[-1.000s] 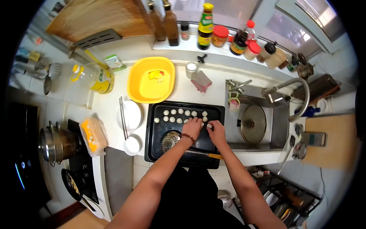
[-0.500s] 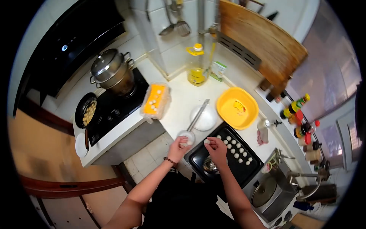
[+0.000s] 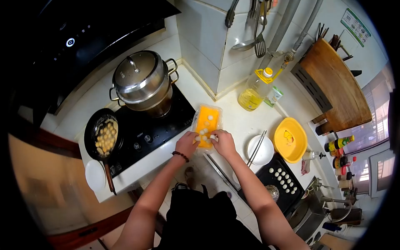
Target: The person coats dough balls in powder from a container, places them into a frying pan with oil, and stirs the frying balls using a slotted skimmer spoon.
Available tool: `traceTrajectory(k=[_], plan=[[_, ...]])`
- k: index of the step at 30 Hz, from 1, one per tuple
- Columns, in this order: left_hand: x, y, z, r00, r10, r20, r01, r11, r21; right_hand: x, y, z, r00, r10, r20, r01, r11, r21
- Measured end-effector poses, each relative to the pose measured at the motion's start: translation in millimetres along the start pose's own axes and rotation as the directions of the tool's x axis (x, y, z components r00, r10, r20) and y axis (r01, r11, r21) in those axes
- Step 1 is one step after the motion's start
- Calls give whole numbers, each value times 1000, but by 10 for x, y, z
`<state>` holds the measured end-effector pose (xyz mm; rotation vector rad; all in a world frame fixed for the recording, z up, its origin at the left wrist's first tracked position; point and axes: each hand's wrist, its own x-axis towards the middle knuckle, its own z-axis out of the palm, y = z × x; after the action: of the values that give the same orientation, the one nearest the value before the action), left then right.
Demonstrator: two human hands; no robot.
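An orange tray [image 3: 212,112] in a clear plastic wrapping lies on the counter beside the stove, with several small white balls [image 3: 210,118] on it. My left hand [image 3: 186,144] is at the tray's left edge, its fingers pinched on a white ball. Across from it, my right hand [image 3: 224,144] pinches another white ball [image 3: 213,137] at the right edge. Both hands are closed low over the tray's near half. More white balls stand in rows on a black baking tray [image 3: 266,177] to the right, where a shiny round item [image 3: 272,192] also lies.
On the black stove [image 3: 143,129] stand a lidded steamer pot [image 3: 141,83] and a frying pan [image 3: 87,131] of browned balls, its handle jutting over the edge. A white bowl [image 3: 262,156] with chopsticks [image 3: 257,148], a yellow basin [image 3: 287,125] and an oil bottle [image 3: 252,93] occupy the counter.
Both hands have moved left, from the bowl and baking tray over to the wrapped orange tray. The view has swung along with them, bringing the stove closer.
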<state>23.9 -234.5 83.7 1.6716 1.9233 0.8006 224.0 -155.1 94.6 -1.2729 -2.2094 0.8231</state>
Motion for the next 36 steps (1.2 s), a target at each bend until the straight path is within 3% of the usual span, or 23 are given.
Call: traceTrajectory(k=[2, 4, 7, 10, 11, 13, 15, 17, 19, 21, 22, 29, 32, 33, 36], plan=[[181, -111, 63, 996, -4, 87, 1, 999, 41, 171, -13, 111, 1000, -29, 7, 29, 995, -94], [275, -113, 63, 988, 3, 156, -19, 995, 99, 275, -41, 176, 989, 72, 133, -25, 944, -329], [365, -194, 44, 972, 4, 234, -42, 986, 160, 241, 110, 231, 998, 33, 60, -12, 946, -323], [436, -279, 40, 988, 69, 138, -75, 996, 41, 98, 156, 172, 990, 124, -72, -138, 957, -254], [477, -332, 96, 981, 130, 141, -144, 985, 93, 44, 129, 178, 988, 132, -76, -147, 958, -246], [559, -313, 151, 969, 194, 155, -217, 965, 146, -67, 78, 183, 998, 1, -65, -20, 960, -281], [656, -267, 248, 908, 371, 195, -413, 873, 260, -147, 32, 230, 994, 4, -113, -37, 956, -290], [781, -289, 299, 868, 425, 257, -488, 824, 288, -202, 27, 314, 941, 317, -120, -315, 948, 32], [983, -365, 348, 814, 480, 328, -572, 762, 305, -263, 70, 385, 933, 346, -96, -345, 938, 31], [1205, -440, 368, 874, 417, 249, -485, 780, 395, -341, 113, 419, 923, 377, -75, -376, 926, 28], [1283, -432, 332, 902, 350, 253, -423, 834, 355, -359, 134, 422, 914, 397, -84, -391, 917, 79], [1501, -391, 677, 769, 501, 397, -624, 725, 293, -77, 80, 390, 854, 507, -118, -478, 853, 212], [1416, -406, 792, 778, 291, 557, -526, 787, 322, -40, -19, 373, 794, 607, -25, -592, 782, 195], [1351, -339, 694, 771, 295, 564, -533, 783, 319, -41, -4, 412, 789, 613, -29, -596, 777, 200], [1168, -208, 378, 555, 349, 755, -757, 589, 283, -90, 22, 532, 758, 651, -34, -633, 748, 199]])
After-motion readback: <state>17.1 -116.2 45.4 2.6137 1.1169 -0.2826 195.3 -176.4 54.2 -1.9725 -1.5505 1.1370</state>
